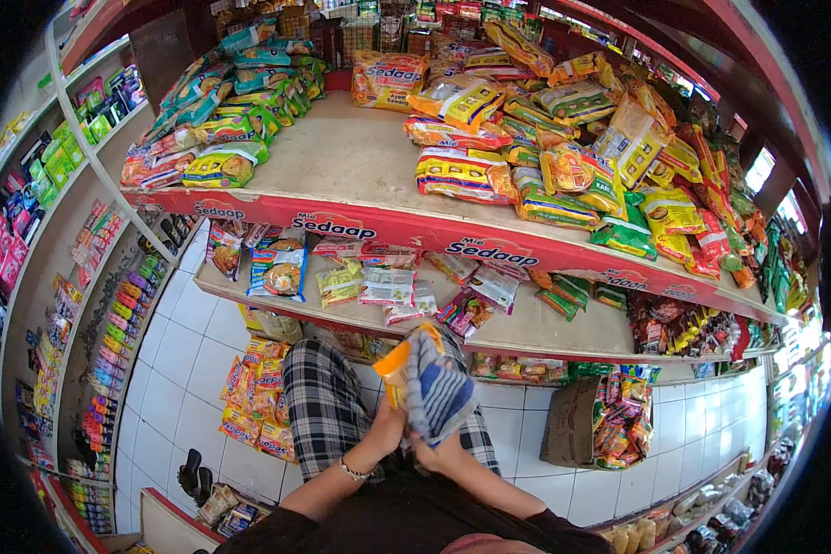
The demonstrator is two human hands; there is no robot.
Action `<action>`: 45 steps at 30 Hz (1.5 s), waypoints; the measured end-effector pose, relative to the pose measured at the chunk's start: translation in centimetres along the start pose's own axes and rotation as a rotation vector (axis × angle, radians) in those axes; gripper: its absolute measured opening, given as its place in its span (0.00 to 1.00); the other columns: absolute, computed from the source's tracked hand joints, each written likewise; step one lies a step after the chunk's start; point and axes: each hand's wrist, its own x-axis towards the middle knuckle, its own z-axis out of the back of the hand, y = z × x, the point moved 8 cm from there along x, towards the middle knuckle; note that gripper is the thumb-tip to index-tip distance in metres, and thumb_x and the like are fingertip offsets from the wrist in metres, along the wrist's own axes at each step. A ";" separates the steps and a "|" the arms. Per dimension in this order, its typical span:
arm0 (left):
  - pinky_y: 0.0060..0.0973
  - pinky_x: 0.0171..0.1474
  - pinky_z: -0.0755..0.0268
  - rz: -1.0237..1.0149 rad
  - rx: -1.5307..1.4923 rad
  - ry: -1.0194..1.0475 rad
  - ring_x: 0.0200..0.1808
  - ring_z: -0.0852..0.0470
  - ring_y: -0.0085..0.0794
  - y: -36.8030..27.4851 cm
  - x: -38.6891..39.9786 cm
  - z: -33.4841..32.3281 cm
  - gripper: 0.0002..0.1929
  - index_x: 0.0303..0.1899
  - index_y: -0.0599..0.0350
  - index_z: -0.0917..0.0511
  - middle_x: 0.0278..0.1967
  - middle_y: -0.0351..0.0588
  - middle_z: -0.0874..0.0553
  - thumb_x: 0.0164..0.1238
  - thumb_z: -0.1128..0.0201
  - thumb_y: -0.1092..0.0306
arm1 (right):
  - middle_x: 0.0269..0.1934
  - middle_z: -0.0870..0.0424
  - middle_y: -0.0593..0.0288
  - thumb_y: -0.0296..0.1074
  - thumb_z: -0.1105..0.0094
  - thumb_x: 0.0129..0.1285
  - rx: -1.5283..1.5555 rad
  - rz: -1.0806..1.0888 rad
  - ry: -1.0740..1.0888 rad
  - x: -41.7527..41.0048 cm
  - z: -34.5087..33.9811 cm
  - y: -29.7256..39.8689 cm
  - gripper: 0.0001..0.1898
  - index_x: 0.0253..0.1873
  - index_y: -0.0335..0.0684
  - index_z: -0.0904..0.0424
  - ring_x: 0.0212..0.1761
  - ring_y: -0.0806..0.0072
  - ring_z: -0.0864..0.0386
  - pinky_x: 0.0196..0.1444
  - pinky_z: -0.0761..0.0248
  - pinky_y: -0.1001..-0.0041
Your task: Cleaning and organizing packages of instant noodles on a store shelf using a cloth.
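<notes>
Over my lap, both hands are close together. My left hand (388, 422) grips the lower part of an orange noodle packet (395, 363), partly hidden by a blue and grey striped cloth (440, 395). The cloth lies against the packet, with my right hand (433, 450) shut on its lower end. Before me, the lower shelf (568, 332) holds scattered noodle packets, among them a blue one (277, 270) standing up and a purple one (465, 311). More orange packets (256, 395) lie on the floor left of my knee.
The upper shelf (318, 152) carries piles of noodle packets on both sides. An open cardboard box (569, 422) of packets stands on the tiled floor to the right. Black sandals (195, 476) lie at the lower left. Stocked shelves (76, 305) line the left side.
</notes>
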 end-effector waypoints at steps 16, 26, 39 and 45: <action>0.25 0.55 0.37 0.019 0.009 0.073 0.53 0.29 0.28 -2.7 1.4 0.6 0.27 0.58 0.63 0.42 0.52 0.47 0.28 0.58 0.42 0.72 | 0.55 0.33 0.57 0.26 0.34 0.49 0.945 -0.520 -0.108 0.5 1.7 -3.8 0.35 0.60 0.32 0.44 0.57 0.73 0.35 0.59 0.43 0.73; 0.33 0.64 0.52 -0.403 0.152 0.066 0.64 0.46 0.35 -4.8 1.1 -3.0 0.44 0.65 0.53 0.64 0.61 0.49 0.44 0.58 0.44 0.45 | 0.50 0.30 0.43 0.30 0.39 0.51 0.071 -0.185 -0.260 1.0 4.8 -1.6 0.27 0.56 0.29 0.36 0.52 0.55 0.31 0.53 0.39 0.64; 0.30 0.64 0.50 -0.031 0.314 0.099 0.61 0.37 0.31 -1.1 -0.4 -0.1 0.38 0.64 0.58 0.49 0.60 0.46 0.35 0.62 0.71 0.35 | 0.64 0.48 0.41 0.50 0.54 0.55 -0.359 0.207 -0.047 2.0 1.4 2.9 0.30 0.61 0.39 0.39 0.66 0.47 0.51 0.65 0.59 0.56; 0.35 0.59 0.40 0.036 -0.245 -0.059 0.56 0.30 0.38 1.2 -0.2 0.4 0.39 0.62 0.59 0.45 0.57 0.51 0.32 0.60 0.67 0.33 | 0.54 0.33 0.43 0.29 0.55 0.55 0.243 -0.124 -0.143 1.1 1.8 0.4 0.24 0.58 0.27 0.40 0.57 0.53 0.36 0.61 0.48 0.65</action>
